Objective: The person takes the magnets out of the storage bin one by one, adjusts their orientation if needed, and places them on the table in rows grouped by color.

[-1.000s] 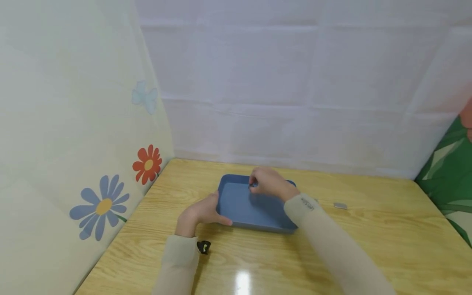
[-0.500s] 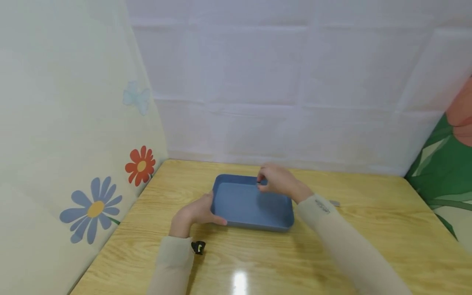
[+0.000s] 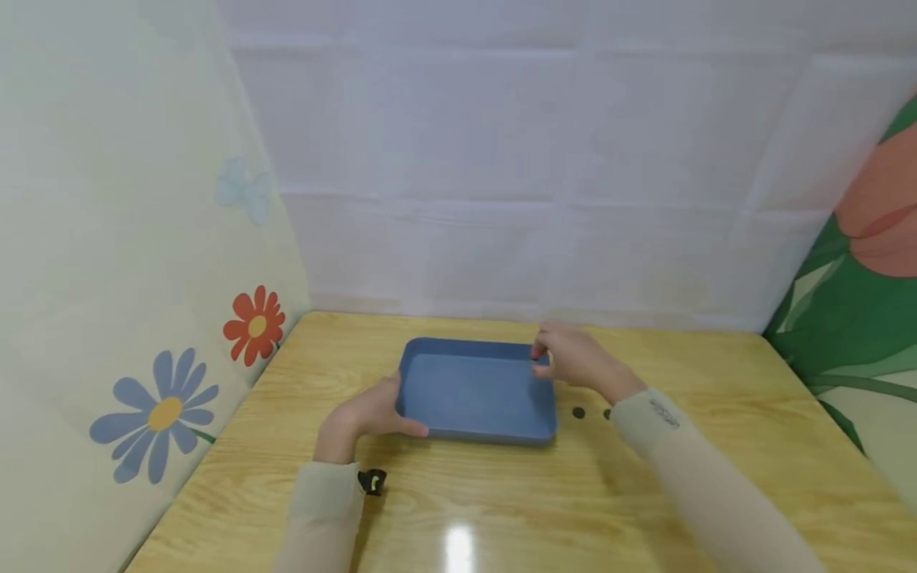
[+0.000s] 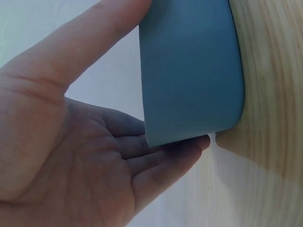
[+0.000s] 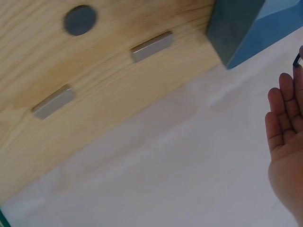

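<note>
A shallow blue tray [image 3: 476,394] sits on the wooden table. My left hand [image 3: 361,414] rests against its left end, thumb on the front rim and fairly straight fingers along the side wall. The tray corner [image 4: 189,71] stands between thumb and fingers in the left wrist view. Above the tray's far right corner, my right hand [image 3: 573,358] pinches a small dark disc [image 5: 297,59], seen nearly edge-on in the right wrist view. Right of the tray lies a dark round disc [image 3: 579,412]; another disc [image 3: 608,414] is partly hidden by the cuff.
Two flat silver bars, a nearer one [image 5: 152,46] and a farther one [image 5: 53,101], lie on the table in the right wrist view, near a disc [image 5: 80,20]. A small black object [image 3: 372,481] sits at the left cuff. White cloth [image 3: 444,199] hangs behind.
My right hand has moved right, from over the tray's middle to its far right corner, still pinching the disc. My left hand stays at the tray. The head view has turned slightly right.
</note>
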Available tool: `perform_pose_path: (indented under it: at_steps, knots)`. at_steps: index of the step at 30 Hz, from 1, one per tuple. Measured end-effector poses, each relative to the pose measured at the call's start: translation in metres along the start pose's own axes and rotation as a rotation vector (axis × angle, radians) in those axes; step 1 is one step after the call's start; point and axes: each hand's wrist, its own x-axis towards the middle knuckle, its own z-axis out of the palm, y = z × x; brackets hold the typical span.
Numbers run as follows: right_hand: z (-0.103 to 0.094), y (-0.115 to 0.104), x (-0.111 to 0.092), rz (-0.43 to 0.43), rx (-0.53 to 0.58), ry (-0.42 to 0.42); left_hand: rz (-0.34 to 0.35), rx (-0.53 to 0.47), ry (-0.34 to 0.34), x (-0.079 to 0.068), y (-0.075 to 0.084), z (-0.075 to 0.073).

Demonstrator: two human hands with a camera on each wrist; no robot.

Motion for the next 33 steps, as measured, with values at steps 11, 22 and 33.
perform_pose_path:
  at_steps: [11, 22, 33]
  knots:
    - [0.0, 0.04, -0.042, 0.065, 0.056, 0.036, 0.035, -0.018, 0.006, 0.001, -0.004, -0.001]
    - [0.0, 0.077, -0.103, 0.163, 0.088, 0.061, 0.032, -0.005, 0.002, 0.001, 0.0, 0.0]
    - [-0.005, 0.104, -0.141, 0.206, 0.055, 0.086, 0.029, -0.01, -0.014, 0.001, 0.001, -0.001]
